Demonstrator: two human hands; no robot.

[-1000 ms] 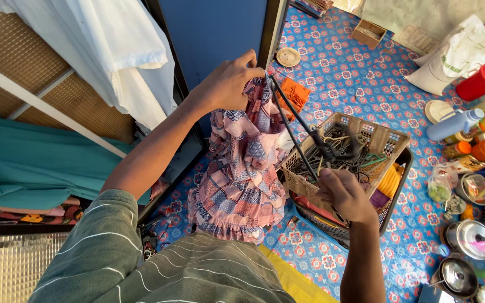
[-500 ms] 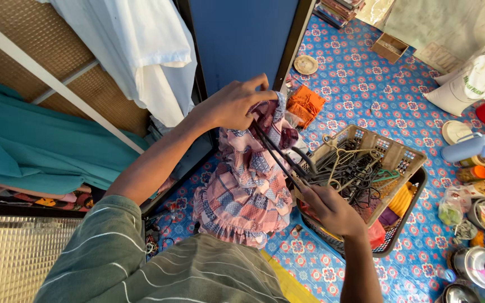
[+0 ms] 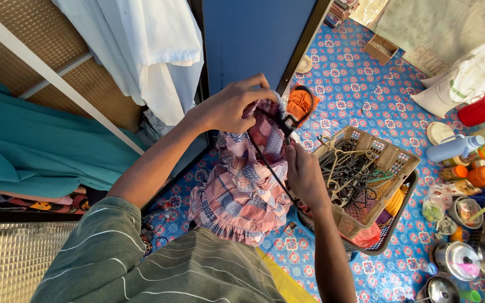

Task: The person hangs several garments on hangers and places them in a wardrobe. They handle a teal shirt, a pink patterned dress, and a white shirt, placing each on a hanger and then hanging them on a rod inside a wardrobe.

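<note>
From the head camera, the left hand is closed around the top of a pink patchwork dress, pinching the bunched neckline high while the frilled skirt hangs down toward the blue patterned floor mat. The right hand is curled shut on a dark wire hanger, whose arm runs slantwise across the dress front and whose hook shows up near the left fingertips. Just right of that hand stands a tan plastic basket full of tangled hangers, nested over a darker basket. Far left hang a white cloth and a teal cloth; pots and bottles crowd the far right.

To thread the hanger well, the left hand should keep the neck opening spread and taut, and the right should steer one hanger arm inside at a time, so the wire does not snag the ruffles.
</note>
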